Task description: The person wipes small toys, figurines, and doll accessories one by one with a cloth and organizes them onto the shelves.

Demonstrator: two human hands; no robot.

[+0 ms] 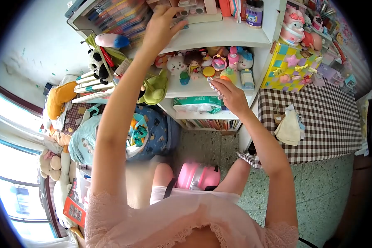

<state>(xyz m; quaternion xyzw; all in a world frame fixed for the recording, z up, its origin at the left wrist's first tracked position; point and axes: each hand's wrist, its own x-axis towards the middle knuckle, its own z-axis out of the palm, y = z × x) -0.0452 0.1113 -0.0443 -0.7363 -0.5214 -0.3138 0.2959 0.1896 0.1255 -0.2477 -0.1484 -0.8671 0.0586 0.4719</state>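
Note:
My left hand (163,25) is raised at the upper shelf, thumb and fingers apart. Near its thumb are small items and a pale box (204,17). A row of book spines (115,18) stands left of it, partly blurred. In front of the middle shelf, my right hand (234,97) pinches a small flat piece with a colourful pattern (215,88); I cannot tell whether it is cloth or a packet. Behind that hand sit several toys, among them a white plush figure (176,65), a brown-haired doll (193,60) and a blue-haired figure (245,60).
A yellow checked box (286,68) and a cream cloth (288,129) lie on a gingham-covered table (326,124) at right. A green plush (156,89) hangs at the shelf's left end. Between my legs stands a pink case (199,176). Bags (87,138) crowd the left side.

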